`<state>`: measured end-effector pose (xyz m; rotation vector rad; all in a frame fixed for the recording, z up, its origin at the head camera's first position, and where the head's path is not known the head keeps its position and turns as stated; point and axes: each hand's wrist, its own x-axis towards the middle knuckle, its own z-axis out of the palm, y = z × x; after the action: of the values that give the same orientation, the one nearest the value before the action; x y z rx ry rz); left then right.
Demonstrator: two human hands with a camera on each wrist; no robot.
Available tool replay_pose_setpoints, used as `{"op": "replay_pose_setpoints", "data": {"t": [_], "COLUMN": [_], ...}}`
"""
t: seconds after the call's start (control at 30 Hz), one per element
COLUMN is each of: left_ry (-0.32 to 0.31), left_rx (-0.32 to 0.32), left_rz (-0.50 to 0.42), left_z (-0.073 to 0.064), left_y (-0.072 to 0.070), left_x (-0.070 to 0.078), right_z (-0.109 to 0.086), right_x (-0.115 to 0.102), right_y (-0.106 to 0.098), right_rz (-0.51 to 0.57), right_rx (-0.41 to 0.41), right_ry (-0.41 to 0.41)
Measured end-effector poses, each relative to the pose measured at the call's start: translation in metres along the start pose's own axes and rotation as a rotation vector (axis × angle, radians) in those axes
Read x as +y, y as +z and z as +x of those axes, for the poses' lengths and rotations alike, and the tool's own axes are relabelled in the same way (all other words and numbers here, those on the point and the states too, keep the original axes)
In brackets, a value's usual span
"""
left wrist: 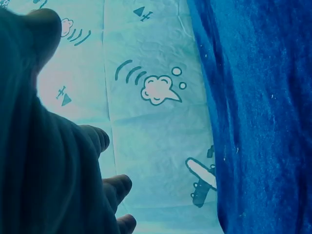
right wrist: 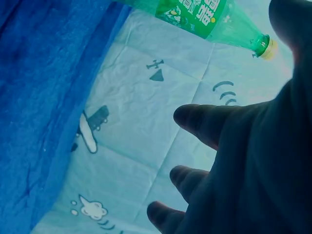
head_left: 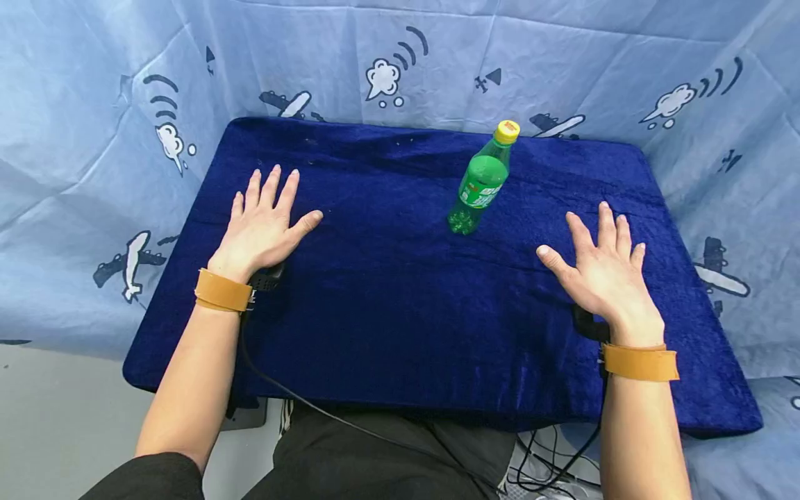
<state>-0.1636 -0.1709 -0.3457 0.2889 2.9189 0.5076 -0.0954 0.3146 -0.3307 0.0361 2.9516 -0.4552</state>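
A green plastic bottle (head_left: 480, 182) with a yellow cap stands upright on the blue cloth-covered table (head_left: 387, 312), right of the middle toward the back. My left hand (head_left: 261, 226) is spread palm down over the table's left side, fingers straight, holding nothing. Over the right side my right hand (head_left: 603, 274) spreads the same way, its thumb pointing toward the bottle but apart from it. In the right wrist view the bottle (right wrist: 214, 19) shows beyond the thumb, its lower part cut off by the frame. The left wrist view shows the dark underside of the left hand (left wrist: 53, 146).
A light blue curtain (head_left: 337, 62) printed with planes and clouds surrounds the table's back and sides. Straps (head_left: 640, 362) with small cameras sit on both wrists. A black cable (head_left: 325, 411) runs from the left wrist across the lap, and more cables (head_left: 550, 472) lie below the front edge.
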Motion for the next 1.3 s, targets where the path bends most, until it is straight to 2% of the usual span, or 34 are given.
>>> {"op": "replay_pose_setpoints", "data": {"t": [0.3, 0.6, 0.73, 0.97, 1.3], "left_ry": [0.019, 0.03, 0.033, 0.088, 0.081], "left_rx": [-0.007, -0.002, -0.006, 0.019, -0.019], "left_rz": [-0.001, -0.012, -0.012, -0.008, -0.031], "left_z": [0.004, 0.007, 0.006, 0.01, 0.015], "left_y": [0.0, -0.005, -0.005, -0.003, -0.002], "left_x": [0.005, 0.009, 0.009, 0.012, 0.019], "right_z": [0.006, 0.024, 0.026, 0.028, 0.03], "right_x": [-0.007, -0.028, -0.031, -0.031, -0.034], "right_y": [-0.013, -0.039, -0.041, -0.04, -0.045], "right_rz": [0.0, -0.026, -0.026, -0.005, -0.012], "right_rx": [0.011, 0.021, 0.03, 0.025, 0.008], "right_ry": [-0.02, -0.028, -0.029, -0.037, -0.017]}}
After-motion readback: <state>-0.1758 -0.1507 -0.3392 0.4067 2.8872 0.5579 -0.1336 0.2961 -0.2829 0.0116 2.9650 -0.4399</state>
